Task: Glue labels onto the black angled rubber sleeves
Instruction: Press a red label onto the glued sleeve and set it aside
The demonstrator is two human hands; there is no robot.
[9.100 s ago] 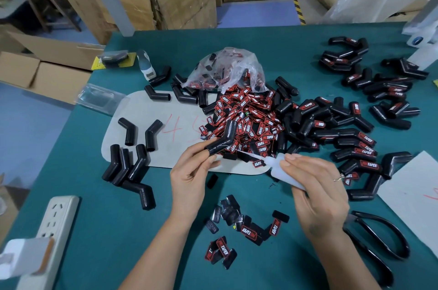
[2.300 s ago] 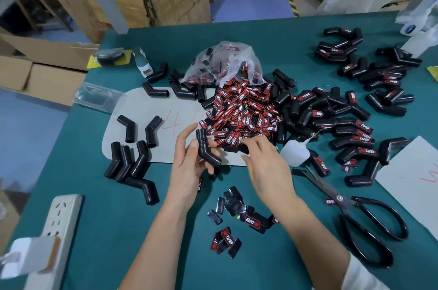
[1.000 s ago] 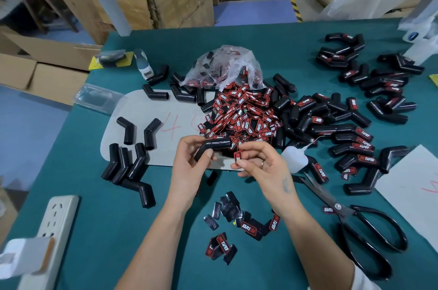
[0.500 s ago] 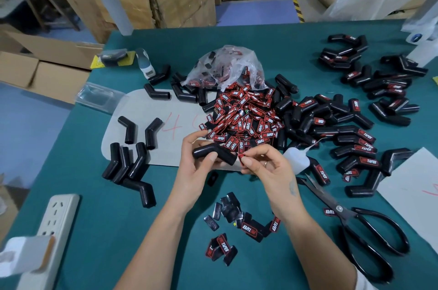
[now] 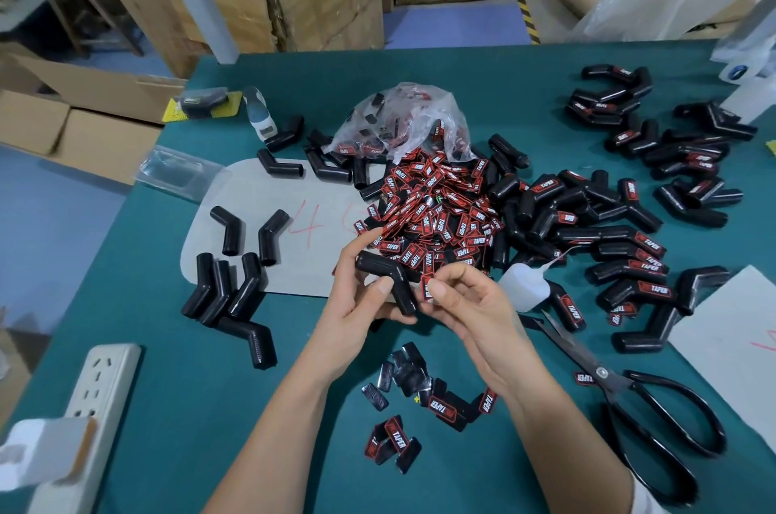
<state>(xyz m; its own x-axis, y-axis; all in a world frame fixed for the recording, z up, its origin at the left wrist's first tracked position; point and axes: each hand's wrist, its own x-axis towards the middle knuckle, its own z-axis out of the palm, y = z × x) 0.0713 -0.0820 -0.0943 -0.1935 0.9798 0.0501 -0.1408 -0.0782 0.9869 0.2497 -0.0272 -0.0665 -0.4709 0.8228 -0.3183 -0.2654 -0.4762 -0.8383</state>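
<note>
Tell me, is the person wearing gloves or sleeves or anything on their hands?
No gloves: the left hand and right hand are bare, and both forearms are uncovered. A bit of white sleeve shows at the right elbow. No ring or watch can be made out here.

The white power strip [image 5: 98,387] at the green table's [image 5: 210,450] near-left corner runs off the bottom edge behind a blurred white plug [image 5: 42,454]. Black-handled scissors [image 5: 655,425] right of it hide a label [image 5: 584,378]'s end.
</note>
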